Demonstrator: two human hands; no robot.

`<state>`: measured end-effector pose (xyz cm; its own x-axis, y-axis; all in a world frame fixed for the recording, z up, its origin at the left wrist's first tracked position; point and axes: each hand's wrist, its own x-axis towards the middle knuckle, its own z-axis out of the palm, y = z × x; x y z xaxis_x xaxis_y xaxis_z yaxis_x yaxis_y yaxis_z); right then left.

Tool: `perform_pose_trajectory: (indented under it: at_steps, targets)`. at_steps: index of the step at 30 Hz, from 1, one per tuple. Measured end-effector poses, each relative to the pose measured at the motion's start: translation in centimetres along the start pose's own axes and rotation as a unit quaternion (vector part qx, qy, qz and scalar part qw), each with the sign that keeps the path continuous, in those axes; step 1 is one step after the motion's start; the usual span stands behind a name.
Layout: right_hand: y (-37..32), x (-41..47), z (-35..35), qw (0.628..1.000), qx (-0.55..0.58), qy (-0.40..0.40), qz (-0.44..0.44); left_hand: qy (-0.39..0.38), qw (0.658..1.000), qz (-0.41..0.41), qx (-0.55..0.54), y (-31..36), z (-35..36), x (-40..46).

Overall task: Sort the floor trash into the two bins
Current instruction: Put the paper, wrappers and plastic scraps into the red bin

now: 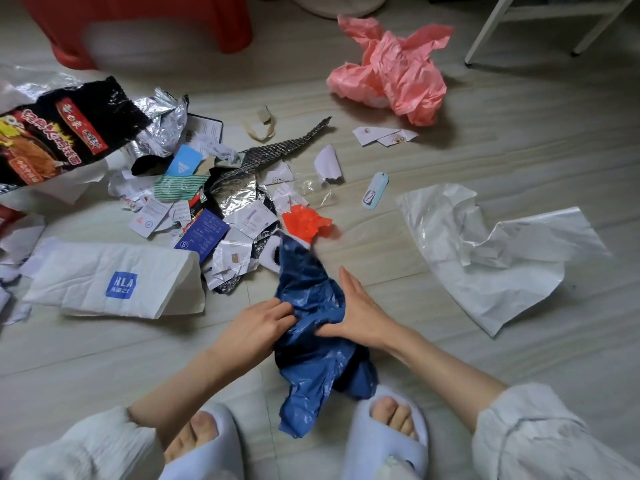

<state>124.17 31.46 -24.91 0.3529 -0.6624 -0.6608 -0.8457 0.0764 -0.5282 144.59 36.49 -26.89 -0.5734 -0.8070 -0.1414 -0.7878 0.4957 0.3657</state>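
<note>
Pale plank flooring [450, 140] was littered with scraps across the left and centre of the frame. At lower centre, the left hand [258, 329] pinched a crumpled blue plastic bag [311, 358] with curled fingers, while the right hand [360, 313] gripped its other side, thumb tucked under. A pink bag [391, 67] lay at upper right.

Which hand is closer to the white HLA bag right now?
Left. The left hand grips the blue bag just right of the HLA bag. The right hand lies on the blue bag's far side, farther from it.
</note>
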Motion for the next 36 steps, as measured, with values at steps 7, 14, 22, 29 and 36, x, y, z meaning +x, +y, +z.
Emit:
perform_pose_trajectory:
  at_steps: [7,14,22,29,36]
  targets:
    - [-0.7,1.6,2.0,0.996,-0.06,0.071,-0.017,0.073,0.995,-0.061,0.028,-0.2,0.2,-1.3]
    - [0.5,-0.5,3.5,0.904,-0.176,0.336,-0.198,0.103,0.977,-0.085,0.169,1.1,-2.0,0.5]
    - [0.0,-0.1,2.3,0.864,-0.194,0.413,-0.211,0.169,0.95,-0.088,0.246,2.2,-2.3,1.8]
    - [1.5,0.3,1.6,0.901,-0.174,0.372,-0.14,0.102,0.98,0.001,0.17,3.4,0.8,1.3]
    - [5.5,-2.6,3.1,0.934,-0.251,0.192,-0.169,0.006,0.995,0.025,0.092,3.4,2.0,1.7]
